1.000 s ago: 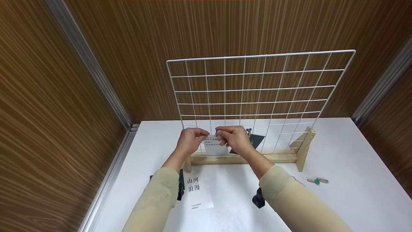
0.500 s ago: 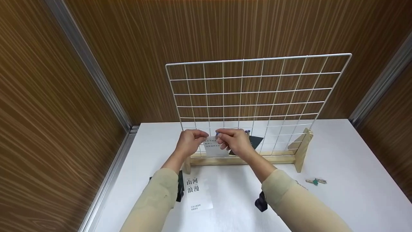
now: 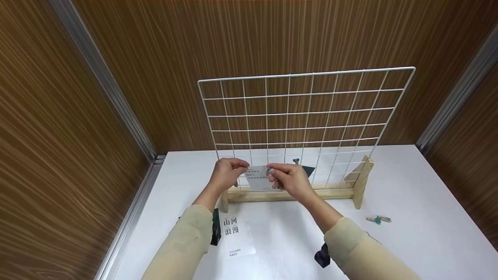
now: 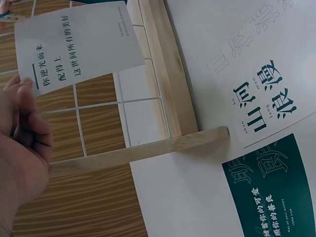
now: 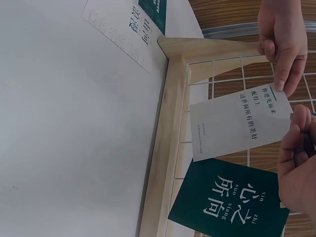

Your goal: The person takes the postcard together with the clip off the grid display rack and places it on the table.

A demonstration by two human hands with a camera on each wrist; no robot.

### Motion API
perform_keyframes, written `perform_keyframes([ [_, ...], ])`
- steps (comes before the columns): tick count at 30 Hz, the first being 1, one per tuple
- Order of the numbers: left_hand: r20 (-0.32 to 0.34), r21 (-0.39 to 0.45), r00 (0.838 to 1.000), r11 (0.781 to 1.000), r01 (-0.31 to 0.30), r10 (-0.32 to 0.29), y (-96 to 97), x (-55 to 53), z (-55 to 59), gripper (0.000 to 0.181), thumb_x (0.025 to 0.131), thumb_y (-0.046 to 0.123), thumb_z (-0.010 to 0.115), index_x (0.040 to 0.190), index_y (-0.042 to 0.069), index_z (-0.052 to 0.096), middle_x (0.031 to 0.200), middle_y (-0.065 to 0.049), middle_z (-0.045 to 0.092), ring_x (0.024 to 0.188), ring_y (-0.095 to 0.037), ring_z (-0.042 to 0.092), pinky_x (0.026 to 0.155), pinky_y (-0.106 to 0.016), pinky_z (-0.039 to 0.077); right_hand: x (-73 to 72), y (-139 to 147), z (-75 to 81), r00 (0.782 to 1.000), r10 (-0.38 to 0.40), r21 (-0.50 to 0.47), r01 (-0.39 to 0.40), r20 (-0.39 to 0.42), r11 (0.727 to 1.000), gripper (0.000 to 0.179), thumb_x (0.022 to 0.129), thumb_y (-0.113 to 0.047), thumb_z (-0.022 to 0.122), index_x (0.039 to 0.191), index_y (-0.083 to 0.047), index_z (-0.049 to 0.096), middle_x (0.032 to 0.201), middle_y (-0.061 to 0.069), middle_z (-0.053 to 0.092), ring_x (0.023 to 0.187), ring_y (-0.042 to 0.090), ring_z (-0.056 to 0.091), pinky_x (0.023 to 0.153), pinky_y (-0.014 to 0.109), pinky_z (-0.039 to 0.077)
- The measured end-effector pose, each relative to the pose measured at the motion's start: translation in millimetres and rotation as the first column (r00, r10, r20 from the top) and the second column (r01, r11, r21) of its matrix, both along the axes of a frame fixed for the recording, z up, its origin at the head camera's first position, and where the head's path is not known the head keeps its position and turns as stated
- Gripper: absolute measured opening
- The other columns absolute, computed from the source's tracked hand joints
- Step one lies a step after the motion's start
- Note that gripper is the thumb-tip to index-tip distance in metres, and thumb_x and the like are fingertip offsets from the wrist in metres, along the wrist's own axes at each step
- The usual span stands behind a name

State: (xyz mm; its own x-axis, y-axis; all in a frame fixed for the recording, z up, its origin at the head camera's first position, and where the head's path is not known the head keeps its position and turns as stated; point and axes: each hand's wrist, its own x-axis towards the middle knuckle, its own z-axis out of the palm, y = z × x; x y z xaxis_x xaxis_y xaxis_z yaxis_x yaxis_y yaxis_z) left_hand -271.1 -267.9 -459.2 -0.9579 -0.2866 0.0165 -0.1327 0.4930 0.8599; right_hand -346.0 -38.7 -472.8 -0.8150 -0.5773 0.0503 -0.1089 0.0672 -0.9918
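My left hand (image 3: 229, 171) pinches the upper left corner of a white printed card (image 5: 237, 123) between thumb and forefinger. The card hangs upright, close in front of a white wire grid (image 3: 307, 113). At the card's upper right corner, my right hand (image 3: 290, 179) pinches a small wooden clothespin (image 4: 11, 18) with a blue part. Its jaws are mostly hidden by the fingers. Just right of the white card, a dark green card (image 5: 227, 197) hangs tilted on the grid, below another blue-topped clothespin (image 3: 296, 161).
A wooden stand (image 3: 360, 186) carries the grid on the white table. On the table at front left lie a long white card (image 3: 239, 243) and a green card (image 4: 271, 182). Several clothespins (image 3: 378, 219) with green parts lie to the right. Wood-grain panels surround the table.
My right hand has shifted slightly right and down with its clothespin, and more of the white card's top shows between the hands. The left hand keeps its corner. The head view has shifted a little.
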Motion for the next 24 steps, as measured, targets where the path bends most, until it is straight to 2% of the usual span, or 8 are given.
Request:
perform_keyframes([
  [4,-0.016,0.018,1.000,1.000,0.020,-0.020,1.7,1.3,2.8,0.016,0.104,0.007,0.069,0.114,0.010,0.081,0.116,-0.005,0.077,0.068,-0.020,0.069,0.055,-0.025,0.056,2.4,8.3,-1.6,1.000,-0.014,-0.021,0.014,-0.003,1.000,0.024,0.106,-0.004,0.064,0.127,0.000,0.076,0.082,0.008,0.072,0.064,0.012,0.064,0.062,0.024,0.058],
  [8,-0.034,0.023,0.999,0.999,0.035,-0.034,3.1,3.7,7.5,0.016,0.104,0.007,0.069,0.115,0.009,0.080,0.116,-0.005,0.076,0.076,-0.029,0.072,0.059,-0.028,0.057,4.9,16.5,-1.6,1.000,-0.022,-0.029,0.022,-0.011,0.999,0.024,0.106,-0.004,0.064,0.127,0.002,0.075,0.080,0.008,0.073,0.064,0.012,0.065,0.059,0.021,0.055],
  [11,-0.038,0.020,0.999,0.999,0.035,-0.034,4.0,6.5,10.5,0.016,0.104,0.006,0.069,0.113,0.011,0.081,0.114,-0.004,0.076,0.074,-0.030,0.071,0.059,-0.029,0.057,6.9,22.4,-1.1,1.000,-0.026,-0.028,0.026,-0.016,0.999,0.024,0.106,-0.004,0.064,0.127,0.002,0.075,0.081,0.008,0.073,0.064,0.012,0.066,0.058,0.020,0.054],
  [15,-0.045,0.011,0.999,1.000,0.019,-0.018,5.1,10.4,13.6,0.016,0.104,0.006,0.068,0.112,0.012,0.081,0.111,-0.003,0.076,0.063,-0.017,0.064,0.060,-0.028,0.057,7.9,28.9,-1.4,1.000,-0.022,-0.031,0.021,-0.020,0.999,0.026,0.106,-0.004,0.064,0.129,0.003,0.073,0.083,0.009,0.074,0.065,0.012,0.068,0.059,0.020,0.054],
  [18,-0.054,0.011,0.998,1.000,0.012,-0.011,6.8,13.2,16.4,0.016,0.104,0.006,0.067,0.111,0.012,0.080,0.109,-0.003,0.075,0.064,-0.014,0.062,0.063,-0.032,0.059,7.9,34.0,-1.8,0.999,-0.026,-0.028,0.025,-0.020,0.999,0.026,0.106,-0.005,0.064,0.129,0.002,0.074,0.083,0.008,0.073,0.065,0.013,0.068,0.060,0.020,0.054],
  [24,-0.059,0.018,0.998,1.000,0.012,-0.010,10.3,18.1,20.4,0.015,0.104,0.007,0.068,0.110,0.012,0.081,0.106,-0.002,0.075,0.073,-0.022,0.067,0.064,-0.034,0.059,9.5,47.5,-3.7,0.999,-0.045,-0.030,0.044,-0.019,0.999,0.027,0.105,-0.006,0.067,0.129,0.002,0.073,0.082,0.008,0.072,0.065,0.013,0.068,0.059,0.021,0.053],
])
